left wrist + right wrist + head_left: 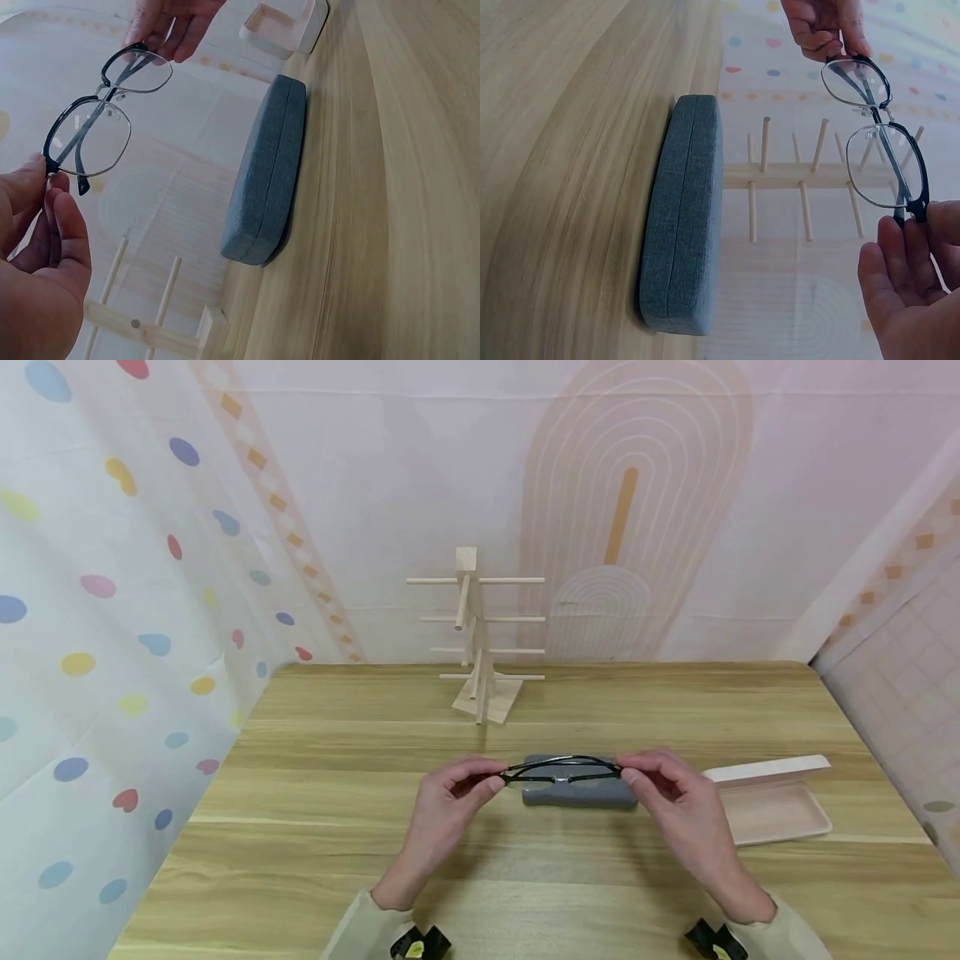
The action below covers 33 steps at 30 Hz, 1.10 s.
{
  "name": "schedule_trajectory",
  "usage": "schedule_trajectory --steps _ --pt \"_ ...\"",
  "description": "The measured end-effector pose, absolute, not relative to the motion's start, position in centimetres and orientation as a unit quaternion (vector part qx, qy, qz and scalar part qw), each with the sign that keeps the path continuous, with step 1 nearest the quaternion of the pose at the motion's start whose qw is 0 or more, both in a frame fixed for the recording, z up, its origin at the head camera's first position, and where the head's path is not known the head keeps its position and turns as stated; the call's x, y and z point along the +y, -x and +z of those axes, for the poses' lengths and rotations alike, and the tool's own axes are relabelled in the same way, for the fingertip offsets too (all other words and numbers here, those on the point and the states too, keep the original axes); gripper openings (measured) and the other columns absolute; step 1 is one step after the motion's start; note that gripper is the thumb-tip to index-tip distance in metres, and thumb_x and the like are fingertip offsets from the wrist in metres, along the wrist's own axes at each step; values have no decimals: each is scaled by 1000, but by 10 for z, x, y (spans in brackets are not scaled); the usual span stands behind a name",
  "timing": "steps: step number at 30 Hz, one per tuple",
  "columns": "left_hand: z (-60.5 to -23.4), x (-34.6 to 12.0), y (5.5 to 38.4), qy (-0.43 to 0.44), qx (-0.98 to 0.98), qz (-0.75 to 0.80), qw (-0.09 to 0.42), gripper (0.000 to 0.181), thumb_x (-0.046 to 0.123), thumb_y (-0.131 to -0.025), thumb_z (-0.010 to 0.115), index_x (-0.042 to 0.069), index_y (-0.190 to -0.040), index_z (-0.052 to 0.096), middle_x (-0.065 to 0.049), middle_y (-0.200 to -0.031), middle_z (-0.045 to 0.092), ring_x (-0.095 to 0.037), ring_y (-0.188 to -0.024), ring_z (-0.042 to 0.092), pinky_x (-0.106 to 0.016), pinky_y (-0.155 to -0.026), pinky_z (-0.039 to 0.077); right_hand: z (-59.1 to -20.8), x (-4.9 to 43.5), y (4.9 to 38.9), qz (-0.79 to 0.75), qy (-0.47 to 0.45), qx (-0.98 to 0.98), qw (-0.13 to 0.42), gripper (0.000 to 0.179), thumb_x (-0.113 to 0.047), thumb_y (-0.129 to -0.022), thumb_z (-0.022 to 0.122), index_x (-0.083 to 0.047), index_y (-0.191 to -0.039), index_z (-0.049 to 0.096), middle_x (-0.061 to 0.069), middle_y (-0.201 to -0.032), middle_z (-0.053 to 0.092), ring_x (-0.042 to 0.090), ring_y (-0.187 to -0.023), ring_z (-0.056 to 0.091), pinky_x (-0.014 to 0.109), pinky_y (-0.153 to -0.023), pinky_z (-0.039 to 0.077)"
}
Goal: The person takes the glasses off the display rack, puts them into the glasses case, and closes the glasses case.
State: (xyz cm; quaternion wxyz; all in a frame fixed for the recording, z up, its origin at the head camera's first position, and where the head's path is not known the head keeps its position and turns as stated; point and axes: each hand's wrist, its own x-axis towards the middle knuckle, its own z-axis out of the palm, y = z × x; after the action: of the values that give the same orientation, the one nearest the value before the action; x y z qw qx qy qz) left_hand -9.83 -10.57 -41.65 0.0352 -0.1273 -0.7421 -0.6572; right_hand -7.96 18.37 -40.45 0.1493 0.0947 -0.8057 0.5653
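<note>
A pair of eyeglasses (561,779) with a black upper frame and thin metal lower rims is held in the air by both hands. My left hand (448,806) pinches the left hinge corner between thumb and fingers. At the opposite corner, my right hand (684,810) pinches the frame the same way. The temples are folded behind the lenses, as the left wrist view shows. Below and behind the glasses, a closed grey-blue glasses case (268,172) lies on the table; in the head view the glasses and hands partly cover it.
A wooden peg stand (480,643) with several rods rises at the back of the table (315,793). To the right, beside my right hand, lies an open pale box (776,814) with its lid raised. A patterned curtain (420,468) hangs behind the table.
</note>
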Motion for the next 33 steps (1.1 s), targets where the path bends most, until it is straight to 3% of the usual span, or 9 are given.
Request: schedule_trajectory --steps 16,26,33 --pt "-422 -80 99 86 -722 -685 45 15 3 -93 76 -3 -107 78 -15 -104 76 -11 -86 69 -21 -75 57 -409 201 77 555 -88 -812 155 16 -3 -97 71 -7 -111 79 -2 -112 71 4 -97 66 14 -75 53" --pt "-425 -67 97 36 -706 -704 68 14 5 -90 80 -2 -103 79 -13 -103 77 -11 -86 72 -24 -78 59 -411 208 75 558 -84 -812 151 18 -2 -97 71 -6 -113 78 -6 -109 73 2 -97 67 14 -76 54" --pt "-427 -54 97 20 -687 -722 75 13 3 -88 81 -3 -99 77 -12 -96 76 -10 -80 71 -20 -73 57 -412 215 74 558 -72 -812 155 17 -3 -97 71 -3 -113 77 -10 -110 72 3 -94 66 14 -72 53"
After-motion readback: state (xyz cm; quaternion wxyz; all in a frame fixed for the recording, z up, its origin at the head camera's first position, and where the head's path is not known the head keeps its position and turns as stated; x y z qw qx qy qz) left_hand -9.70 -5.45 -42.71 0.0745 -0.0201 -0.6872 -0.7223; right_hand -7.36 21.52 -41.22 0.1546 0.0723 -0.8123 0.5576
